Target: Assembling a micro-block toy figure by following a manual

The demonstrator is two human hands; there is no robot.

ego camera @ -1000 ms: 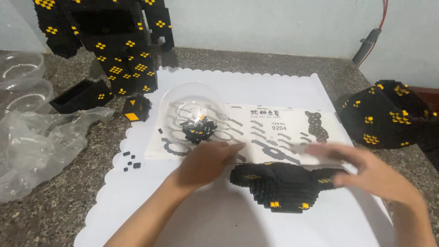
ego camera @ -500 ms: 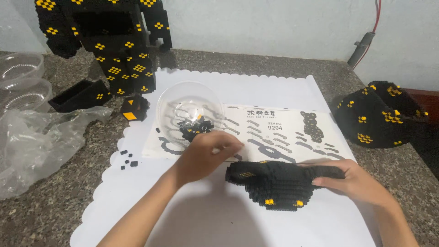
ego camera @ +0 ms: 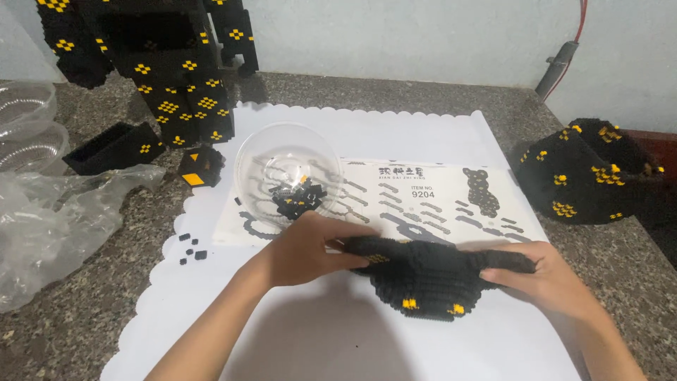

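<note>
The black brick piece (ego camera: 430, 279) with a few yellow studs lies near the middle of the white scalloped mat (ego camera: 451, 134), just in front of the instruction sheet (ego camera: 423, 194). Both hands are on it. The left hand (ego camera: 307, 247) clamps its left end, fingers curled over the top edge and thumb underneath. The right hand (ego camera: 546, 275) grips the right end, where a thin arm of the piece sticks out — fingers closed around it.

As a judgement, the step in hand is pressing or steadying this half-built section so its layers seat together. A next move would call for even pressure from both ends, since a twist could crack the thin part.

Just beyond the left hand stands a clear plastic bowl (ego camera: 282, 159) on the sheet, with a small heap of loose black and yellow bricks (ego camera: 300, 197) inside. A few stray bricks (ego camera: 190, 247) lie at the mat's left edge. Farther left on the stone table (ego camera: 77, 324) is crumpled clear plastic (ego camera: 49, 219). At the far left towers a big black-and-yellow brick figure (ego camera: 162, 56) — a rounded brick part (ego camera: 585, 169) sits at the right.
</note>
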